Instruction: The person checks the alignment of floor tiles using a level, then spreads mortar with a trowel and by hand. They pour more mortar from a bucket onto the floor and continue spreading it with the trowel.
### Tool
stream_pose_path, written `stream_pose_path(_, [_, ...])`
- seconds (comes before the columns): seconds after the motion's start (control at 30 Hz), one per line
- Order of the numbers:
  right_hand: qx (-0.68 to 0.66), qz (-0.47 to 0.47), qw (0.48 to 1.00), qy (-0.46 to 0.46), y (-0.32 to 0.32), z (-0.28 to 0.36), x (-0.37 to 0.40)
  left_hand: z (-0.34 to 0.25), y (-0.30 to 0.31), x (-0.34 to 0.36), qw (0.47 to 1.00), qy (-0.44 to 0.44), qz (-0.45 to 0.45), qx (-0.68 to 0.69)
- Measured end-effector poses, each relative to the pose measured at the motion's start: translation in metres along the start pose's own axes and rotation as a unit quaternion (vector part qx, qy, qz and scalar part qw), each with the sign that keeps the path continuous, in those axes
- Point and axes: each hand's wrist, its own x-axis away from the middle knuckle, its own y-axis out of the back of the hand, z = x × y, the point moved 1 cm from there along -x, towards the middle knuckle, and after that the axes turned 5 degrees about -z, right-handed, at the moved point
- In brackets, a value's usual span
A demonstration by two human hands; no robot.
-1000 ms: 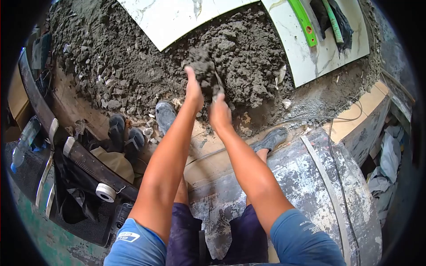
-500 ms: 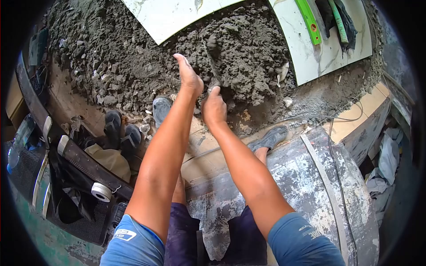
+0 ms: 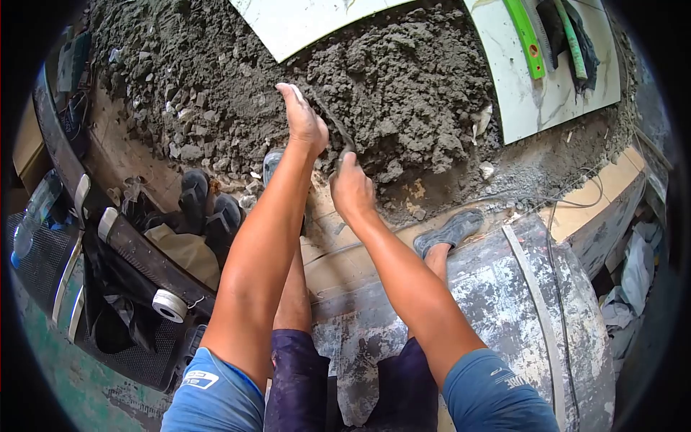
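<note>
My right hand [image 3: 352,189] is closed around the handle of a trowel [image 3: 330,115]. The trowel's thin, mortar-smeared blade shows nearly edge-on and points up and left over the heap. Just left of the blade, my left hand [image 3: 305,121] is open, fingers stretched out and thumb side up. Beyond both hands lies a mound of damp grey mortar [image 3: 403,93], crumbly on top, with stony rubble [image 3: 201,126] mixed in on its left side.
White marbled tiles [image 3: 324,21] lie at the back and on the right [image 3: 515,93]. A green spirit level [image 3: 524,36] and a green-handled tool [image 3: 571,39] rest on the right one. Sandals [image 3: 193,198], a tape roll [image 3: 169,306] and a bottle [image 3: 34,219] are at left; a cable [image 3: 554,194] crosses the right.
The trowel blade has swung left toward my left hand, and loose mortar that was blurred in motion beside it has settled. The whole view has shifted slightly.
</note>
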Motion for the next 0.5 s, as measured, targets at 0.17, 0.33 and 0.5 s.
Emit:
stream_pose_path(0.17, [-0.084,-0.07,0.994,-0.012,0.019,0.005,0.001,0.004,0.001,-0.018,0.999,-0.026,0.02,-0.013])
stream_pose_path(0.33, [-0.037,-0.046,0.998,0.002,0.023,0.005,-0.026,-0.011,-0.014,-0.012,0.999,-0.024,-0.015,-0.032])
stream_pose_path(0.5, [-0.023,-0.038,0.999,-0.01,0.008,-0.016,0.001,0.004,-0.007,0.014,0.996,0.031,0.067,-0.052])
